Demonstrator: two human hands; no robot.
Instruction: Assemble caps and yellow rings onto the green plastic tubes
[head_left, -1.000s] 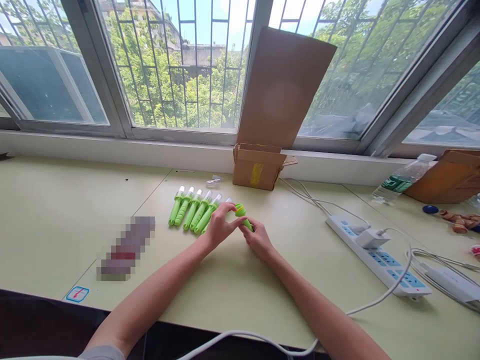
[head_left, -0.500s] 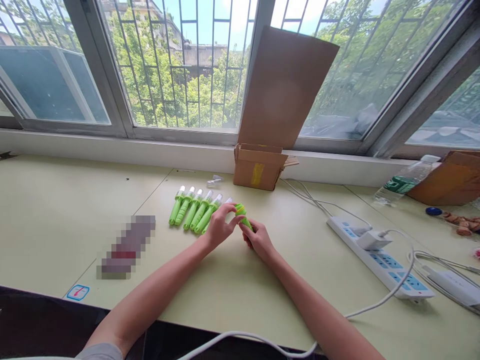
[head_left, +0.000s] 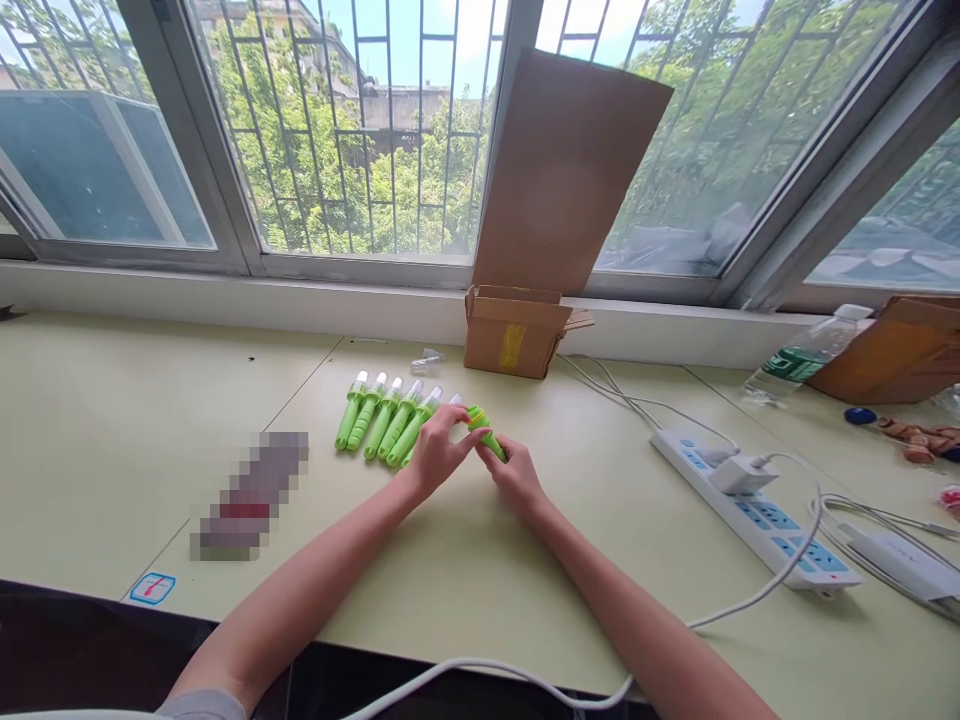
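Note:
A small green plastic piece is held between both hands just above the pale green table. My right hand grips its lower stem, fingers wrapped round it. My left hand pinches its upper end, where a bit of orange shows. To the left of my hands lies a row of several green pieces with clear caps, side by side. A loose clear cap lies further back.
A small open cardboard box stands at the windowsill with a cardboard sheet leaning behind it. A white power strip with cables lies right. A water bottle and another box are far right. A blurred object lies left.
Both hands stay on the green piece; the fingers of my left hand shift slightly on its top end. Nothing else has moved.

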